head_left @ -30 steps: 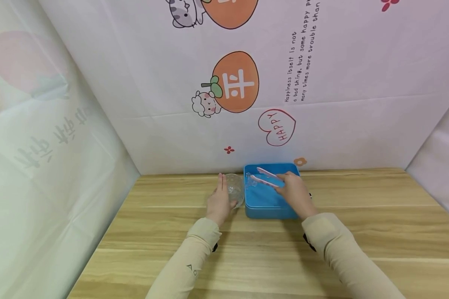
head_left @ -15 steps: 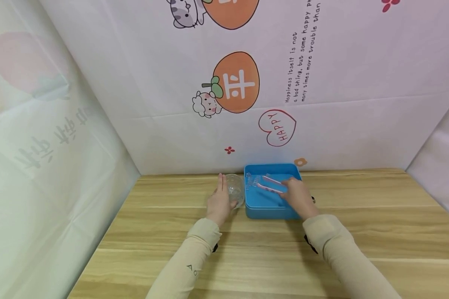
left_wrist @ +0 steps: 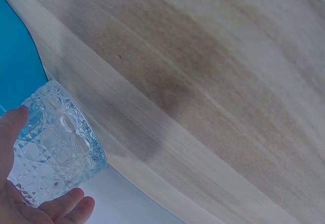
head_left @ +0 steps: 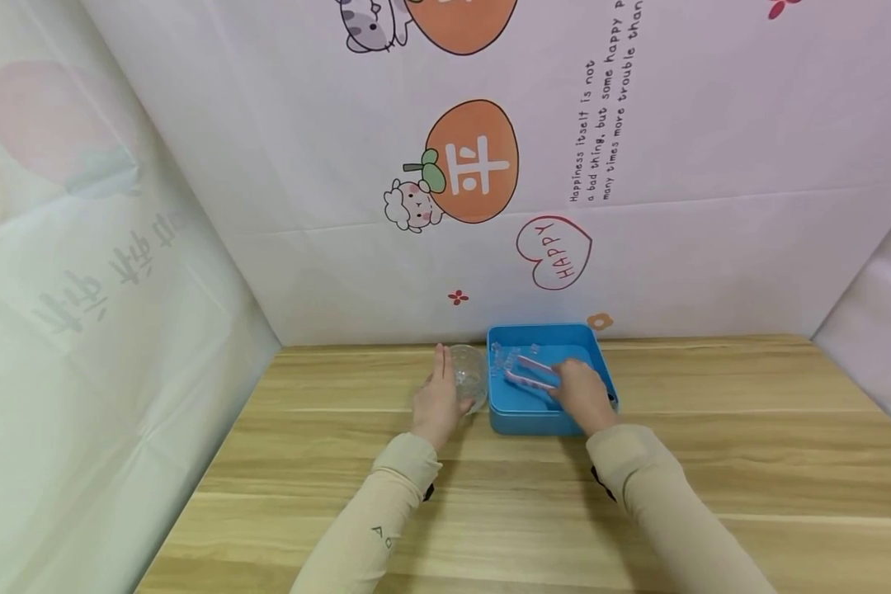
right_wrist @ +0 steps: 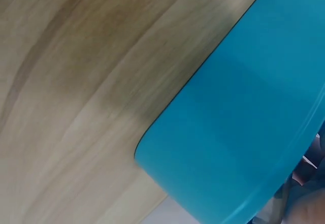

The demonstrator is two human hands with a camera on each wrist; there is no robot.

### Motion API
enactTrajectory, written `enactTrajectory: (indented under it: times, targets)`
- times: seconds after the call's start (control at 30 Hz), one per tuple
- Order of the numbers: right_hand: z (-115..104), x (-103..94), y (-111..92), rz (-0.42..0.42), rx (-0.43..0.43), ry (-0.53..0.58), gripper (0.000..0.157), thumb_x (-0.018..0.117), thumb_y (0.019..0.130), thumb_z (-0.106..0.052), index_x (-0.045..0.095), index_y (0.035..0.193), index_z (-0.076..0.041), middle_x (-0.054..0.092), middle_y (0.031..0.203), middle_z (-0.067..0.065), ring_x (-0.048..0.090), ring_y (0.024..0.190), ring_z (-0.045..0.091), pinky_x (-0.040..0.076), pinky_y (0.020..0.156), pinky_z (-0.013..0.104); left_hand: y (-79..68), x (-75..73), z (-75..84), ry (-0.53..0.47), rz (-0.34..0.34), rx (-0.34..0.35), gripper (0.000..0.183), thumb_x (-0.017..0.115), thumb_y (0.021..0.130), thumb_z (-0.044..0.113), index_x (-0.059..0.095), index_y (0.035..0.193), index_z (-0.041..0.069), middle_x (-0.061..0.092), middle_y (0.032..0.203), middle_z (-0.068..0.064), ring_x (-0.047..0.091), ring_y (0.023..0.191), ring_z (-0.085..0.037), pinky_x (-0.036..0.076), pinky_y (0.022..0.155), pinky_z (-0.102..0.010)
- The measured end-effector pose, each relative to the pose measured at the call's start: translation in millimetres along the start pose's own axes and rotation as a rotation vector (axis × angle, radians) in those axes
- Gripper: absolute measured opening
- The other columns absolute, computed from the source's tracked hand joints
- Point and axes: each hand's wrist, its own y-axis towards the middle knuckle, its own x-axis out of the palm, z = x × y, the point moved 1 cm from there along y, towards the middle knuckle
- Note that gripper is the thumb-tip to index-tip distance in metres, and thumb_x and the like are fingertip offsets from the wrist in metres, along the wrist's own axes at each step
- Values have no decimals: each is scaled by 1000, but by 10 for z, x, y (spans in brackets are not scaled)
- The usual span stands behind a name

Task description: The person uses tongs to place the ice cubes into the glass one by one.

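My left hand [head_left: 436, 408] holds a clear glass cup [head_left: 469, 378] beside the blue box. In the left wrist view the cup [left_wrist: 56, 145] shows a cut diamond pattern, with my thumb on one side and fingertips on the other. My right hand [head_left: 584, 396] grips pink tongs [head_left: 527, 382] inside the blue box [head_left: 538, 423]. The arms of the tongs stand apart, their tips low and pointing left. Several small clear pieces [head_left: 510, 360] lie in the box's left part, near the tips. Whether a piece sits between the tips is too small to tell.
The box and cup stand side by side at the back of the wooden table [head_left: 505, 503], close to a printed white sheet [head_left: 341, 280]. The box's side wall [right_wrist: 228, 117] fills much of the right wrist view. Another sheet [head_left: 119, 371] hangs at the left.
My right hand has moved lower into the box, and the tongs' tips have dropped and shifted slightly right, then back left. My left hand and the cup have stayed in place.
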Motion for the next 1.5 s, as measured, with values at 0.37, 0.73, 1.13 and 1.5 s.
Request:
enactTrajectory:
  times: [0.37,0.73,1.13,1.5]
  targets:
    - [-14,65,60,-13,12,-4,41,70,85,-11,62,122,6,62,120,26,57,110,41,51,87,49,-6,7,17,-7,4,4,96,73,81,42,21,151,3,23,160,-10,47,56,-12,36,45,-22]
    - [-102,78,53,-32,-10,5,34,67,87,-8,64,119,4,63,120,24,57,113,41,51,90,49,5,15,13,1,30,15,96,74,80,43,24,151,2,25,159,-10,44,53,-11,33,43,-20]
    - [-146,71,32,-32,-3,-5,29,67,87,-6,67,114,4,67,115,22,62,107,38,53,87,48,14,15,3,-3,13,3,96,74,81,42,22,151,3,24,159,-10,43,52,-11,34,43,-21]
    - [-128,56,18,-46,11,-3,31,67,87,-8,67,116,2,67,117,21,62,107,38,53,86,48,1,-5,-9,-23,5,-2,96,75,80,41,23,151,2,24,159,-10,48,56,-13,38,46,-22]
